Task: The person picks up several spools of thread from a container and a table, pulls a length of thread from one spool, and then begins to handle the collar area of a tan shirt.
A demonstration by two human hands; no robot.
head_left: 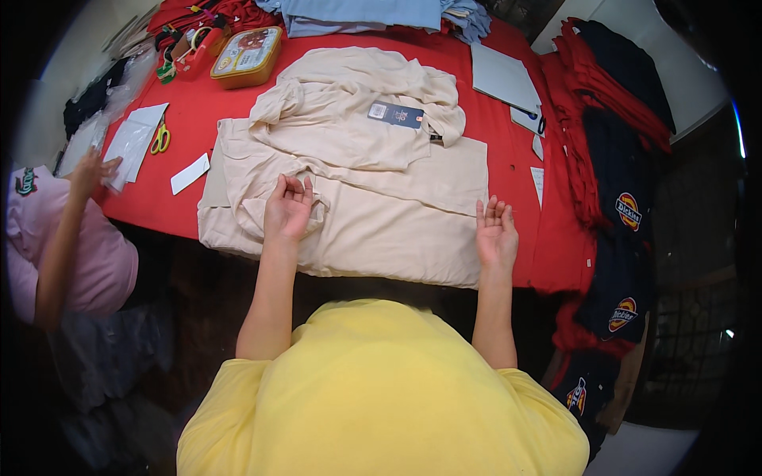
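Note:
A cream shirt (341,135) lies partly folded and creased on the table, with a dark hang tag (397,116) near its collar. Flatter cream cloth (389,238) is spread beneath it, reaching the near table edge. My left hand (288,209) is palm up over the cloth's left part, beside a bunched fold; its fingers are loosely bent and hold nothing I can see. At the right edge of the same cloth, my right hand (497,233) also faces up with fingers a little curled and nothing in them. Whether either hand touches the cloth is hard to tell.
Red cloth (178,210) covers the table. Left stand yellow scissors (161,139), a white card (190,174) and a plastic tub (248,57). Light blue garments (357,16) are piled at the back, dark and red ones (619,159) at right. A co-worker's hand (91,170) is at far left.

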